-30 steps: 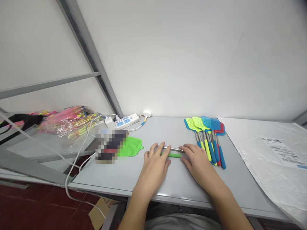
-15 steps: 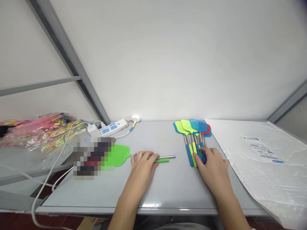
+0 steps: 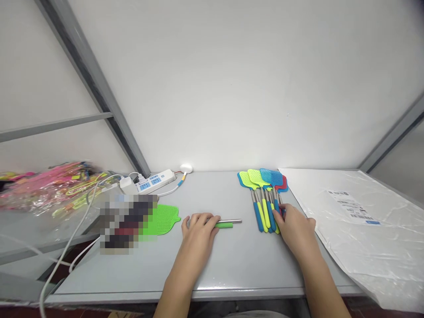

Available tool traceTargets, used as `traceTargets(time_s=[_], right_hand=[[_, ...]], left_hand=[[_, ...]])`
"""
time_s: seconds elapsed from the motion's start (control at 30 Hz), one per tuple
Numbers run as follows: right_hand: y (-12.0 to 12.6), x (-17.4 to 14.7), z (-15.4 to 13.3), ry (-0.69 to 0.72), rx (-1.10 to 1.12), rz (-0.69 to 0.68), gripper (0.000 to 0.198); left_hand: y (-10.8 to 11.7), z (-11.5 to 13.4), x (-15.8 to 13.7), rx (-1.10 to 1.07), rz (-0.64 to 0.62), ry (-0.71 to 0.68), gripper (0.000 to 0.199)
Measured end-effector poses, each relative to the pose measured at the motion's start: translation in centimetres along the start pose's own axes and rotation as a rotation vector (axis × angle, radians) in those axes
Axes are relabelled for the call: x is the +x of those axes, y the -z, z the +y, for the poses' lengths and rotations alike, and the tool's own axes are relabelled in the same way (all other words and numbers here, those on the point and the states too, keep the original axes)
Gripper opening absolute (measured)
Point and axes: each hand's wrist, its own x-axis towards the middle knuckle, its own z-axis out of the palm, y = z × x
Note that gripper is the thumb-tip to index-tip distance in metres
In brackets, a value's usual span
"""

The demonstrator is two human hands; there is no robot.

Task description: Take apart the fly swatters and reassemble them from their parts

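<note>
My left hand [image 3: 198, 229] lies on the table with curled fingers over a thin metal rod [image 3: 232, 221] and a green handle [image 3: 225, 225]; their left ends are hidden under the fingers. To the right is a fanned bunch of several fly swatters with yellow, blue and red heads, metal shafts and coloured handles, a blue head [image 3: 271, 177] on top. My right hand [image 3: 293, 225] closes thumb and fingers on the handles at the bunch's right side, partly hiding them. A loose green swatter head [image 3: 167, 219] lies flat left of my left hand.
A white plastic package [image 3: 334, 247] with a label covers the table's right side. At the back left are a power strip [image 3: 157, 180] with plugs and cables. Bagged colourful goods [image 3: 62, 185] lie further left. A pixelated patch hides something beside the green head.
My right hand has shifted slightly right across the swatter handles, so more of the yellow and blue grips show. My left hand keeps its place; the view has tilted a little.
</note>
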Motion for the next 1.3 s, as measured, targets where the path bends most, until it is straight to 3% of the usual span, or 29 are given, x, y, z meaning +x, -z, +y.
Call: traceTargets(time_s=[0.23,0.43,0.67,0.9,0.97,1.03,1.13,1.3], right_hand=[[0.9,0.8,0.1,-0.015,0.031,-0.066,0.031],[1.5,0.7,2.0,-0.104,0.129,-0.099,0.026],[0.4,-1.0,2.0,0.044,0.032,0.131,0.049],[-0.4,-1.0,1.2,0.090,-0.059,0.181,0.041],[-0.2,-1.1,1.3,0.090,0.003,0.239,0.036],[0.1,-1.5,1.4,0.146,0.134,0.255,0.031],[0.5,-2.9,1.3,0.316,0.312,0.185,0.026],[1.4,-6.4,-0.9,0.643,0.354,0.042,0.026]], left_hand=[[0.1,0.0,-0.3,-0.040,-0.006,-0.003,0.032],[0.3,0.3,-0.5,-0.074,0.027,-0.015,0.037],[0.5,0.5,-0.5,-0.105,0.037,-0.036,0.032],[1.3,0.9,-0.4,-0.174,0.085,-0.034,0.026],[1.6,1.1,-0.5,-0.277,0.158,-0.003,0.027],[1.9,1.2,-0.7,-0.476,0.289,0.120,0.031],[2.4,1.1,-1.5,-0.908,0.491,0.343,0.043],[2.9,1.2,-3.1,-1.488,0.599,0.567,0.056]])
